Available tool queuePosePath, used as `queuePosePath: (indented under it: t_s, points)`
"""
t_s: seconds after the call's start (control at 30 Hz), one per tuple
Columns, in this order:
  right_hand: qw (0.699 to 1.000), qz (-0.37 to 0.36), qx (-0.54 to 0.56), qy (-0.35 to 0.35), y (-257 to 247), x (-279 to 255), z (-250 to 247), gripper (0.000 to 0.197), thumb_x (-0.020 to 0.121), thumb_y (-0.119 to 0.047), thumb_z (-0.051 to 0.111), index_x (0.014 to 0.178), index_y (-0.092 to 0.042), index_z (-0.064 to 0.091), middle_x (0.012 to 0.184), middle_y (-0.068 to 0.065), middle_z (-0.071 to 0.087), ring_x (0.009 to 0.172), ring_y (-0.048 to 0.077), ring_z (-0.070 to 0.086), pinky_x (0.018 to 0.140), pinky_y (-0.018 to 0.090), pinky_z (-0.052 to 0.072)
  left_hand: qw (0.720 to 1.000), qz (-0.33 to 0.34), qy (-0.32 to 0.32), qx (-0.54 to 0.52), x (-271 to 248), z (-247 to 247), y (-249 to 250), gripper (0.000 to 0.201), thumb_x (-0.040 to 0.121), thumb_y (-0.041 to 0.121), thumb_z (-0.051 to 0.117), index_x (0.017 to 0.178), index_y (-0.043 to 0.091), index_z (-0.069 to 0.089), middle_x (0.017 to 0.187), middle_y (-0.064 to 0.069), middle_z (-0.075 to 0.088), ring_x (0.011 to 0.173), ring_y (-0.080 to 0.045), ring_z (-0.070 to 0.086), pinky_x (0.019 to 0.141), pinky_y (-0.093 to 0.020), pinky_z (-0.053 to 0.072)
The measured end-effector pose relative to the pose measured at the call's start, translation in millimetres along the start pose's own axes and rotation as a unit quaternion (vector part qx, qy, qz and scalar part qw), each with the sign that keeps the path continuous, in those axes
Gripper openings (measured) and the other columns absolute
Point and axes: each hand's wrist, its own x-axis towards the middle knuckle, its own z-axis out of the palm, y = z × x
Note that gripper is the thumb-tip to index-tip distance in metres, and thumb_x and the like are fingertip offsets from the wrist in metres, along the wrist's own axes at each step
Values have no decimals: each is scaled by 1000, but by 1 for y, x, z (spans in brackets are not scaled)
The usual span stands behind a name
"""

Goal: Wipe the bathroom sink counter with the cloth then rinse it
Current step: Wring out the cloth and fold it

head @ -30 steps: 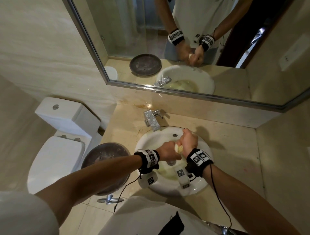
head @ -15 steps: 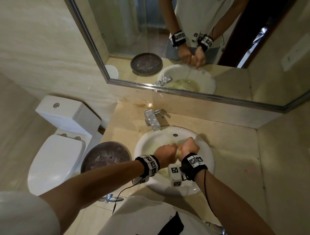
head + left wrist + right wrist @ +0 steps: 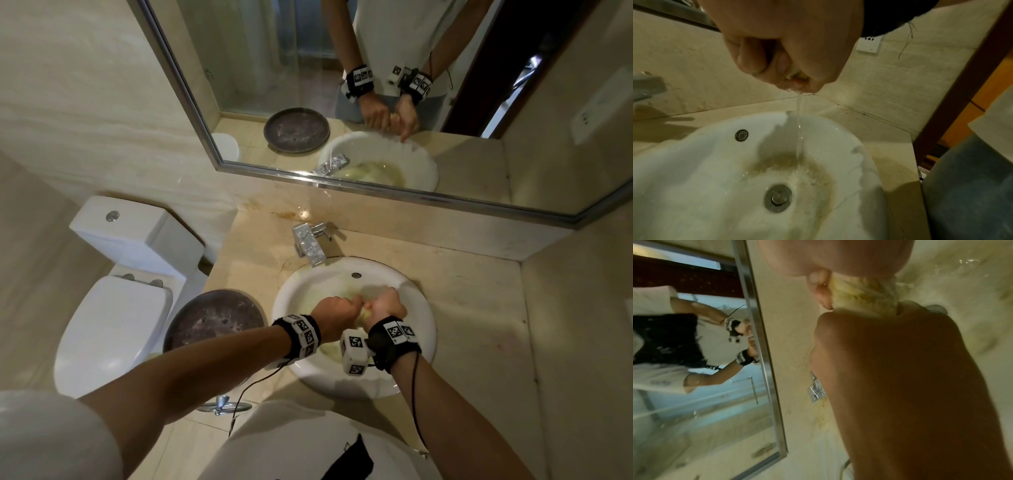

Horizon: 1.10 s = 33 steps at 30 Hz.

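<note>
— Hands?
— Left hand (image 3: 337,313) and right hand (image 3: 385,307) fisted, knuckles nearly touching, both clenched on a twisted yellow cloth (image 3: 865,295).
— Arms?
— Both forearms reach forward and converge. Black marker bands on each wrist.

Most of the cloth (image 3: 363,312) is hidden inside the two fists; only a pale yellow twist shows between the left hand (image 3: 337,317) and the right hand (image 3: 385,308). In the left wrist view just a sliver of it peeks out under the curled fingers (image 3: 750,56). The near part of the sink (image 3: 419,308) lies behind the wrists and their bands. The toilet (image 3: 113,318) is partly covered by the left forearm. The right wrist view is blurred toward its far right.
</note>
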Motion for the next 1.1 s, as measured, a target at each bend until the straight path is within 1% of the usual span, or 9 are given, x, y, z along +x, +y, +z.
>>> queuePosePath:
  t_s: [0.1,0.2,0.33,0.47,0.57,0.63,0.8,0.93,1.1]
  points:
    - [1000,0,11,-8,-6,1,3,27,87,-25,52,78,-1,61,68,12,61,55,28,56,60,38,52,1000,-4,-4,-10,5,-6,-3,48,88,28,66,123,4,44,91,-18,67,77,-38,63,59,-36,35]
    - [999,18,30,-33,-11,8,5,27,92,-21,52,69,-7,49,57,6,44,46,22,40,47,28,41,1000,22,6,2,10,-11,-9,50,85,38,67,119,9,45,89,-13,67,73,-35,63,58,-35,36]
    - [994,29,65,-79,-17,18,7,33,91,-13,51,61,-12,39,45,3,34,44,20,34,48,27,38,997,55,49,25,11,-9,-21,51,83,51,66,112,13,49,97,-8,64,70,-32,63,56,-33,40]
    - [989,25,31,-143,-18,31,6,31,90,-17,56,62,-12,45,53,5,49,53,22,49,60,32,46,997,34,69,-28,7,-5,-35,51,88,53,62,117,16,43,105,-7,62,81,-29,62,60,-33,39]
    - [976,24,-87,-199,-14,37,1,20,85,-33,68,85,-13,66,86,10,68,84,26,66,69,35,53,996,1,53,-68,3,-9,-41,49,93,55,55,120,16,42,104,-8,63,77,-24,57,63,-38,46]
    - [956,20,-146,-252,-10,36,-3,37,81,-38,75,111,-18,68,110,12,71,103,27,67,74,36,57,993,-22,50,-102,0,-11,-44,51,94,57,51,123,15,44,105,-6,62,75,-19,53,66,-38,48]
    - [926,-57,-163,-335,-8,33,-10,70,84,-29,81,144,-19,46,119,9,72,105,26,72,79,40,61,972,-13,50,-228,2,-4,-54,56,93,70,38,110,18,50,87,1,61,75,-16,58,68,-35,49]
    - [904,-141,-184,-359,-14,23,-18,42,92,-28,73,127,-13,57,126,12,68,110,25,69,83,39,60,927,-65,45,-367,3,-9,-54,51,100,63,27,99,21,56,82,3,63,76,-16,61,74,-32,47]
    - [866,-188,-183,-425,-21,21,-30,39,93,-14,70,128,-13,55,127,12,66,115,29,67,91,49,58,823,-138,26,-550,6,-12,-53,76,100,62,25,81,3,69,70,-19,69,49,-24,51,48,-26,40]
